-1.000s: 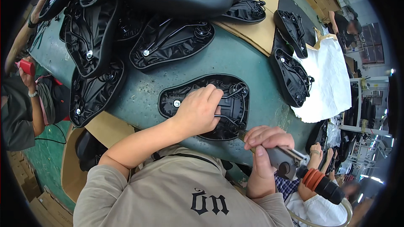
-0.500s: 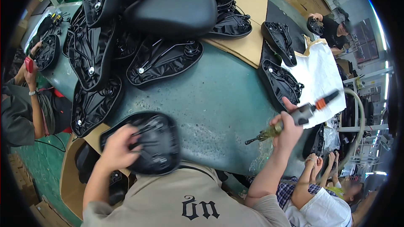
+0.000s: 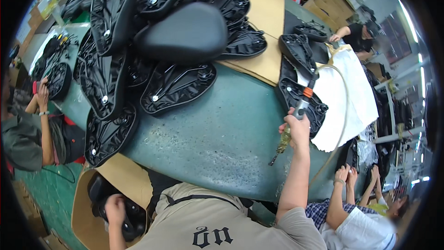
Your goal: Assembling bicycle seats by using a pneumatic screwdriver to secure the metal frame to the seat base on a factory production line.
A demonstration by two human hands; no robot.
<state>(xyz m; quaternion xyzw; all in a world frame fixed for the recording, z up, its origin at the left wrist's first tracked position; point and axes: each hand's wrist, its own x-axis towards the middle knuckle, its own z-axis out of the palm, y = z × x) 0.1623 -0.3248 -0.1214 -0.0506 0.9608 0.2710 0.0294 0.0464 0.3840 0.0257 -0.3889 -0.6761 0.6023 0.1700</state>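
left hand (image 3: 115, 209) at the black bicycle saddles (image 3: 134, 215) in the carton (image 3: 134, 180) by the near edge of the table (image 3: 208, 127), grip impossible to tell; right hand (image 3: 296, 127) wrapped around a powered screwdriver (image 3: 302, 105). those look done; underside-up saddles (image 3: 178, 88) toward the far-left corner seem left.

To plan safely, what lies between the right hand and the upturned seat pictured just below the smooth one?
Head view: bare green tabletop, between right hand and upturned seat.
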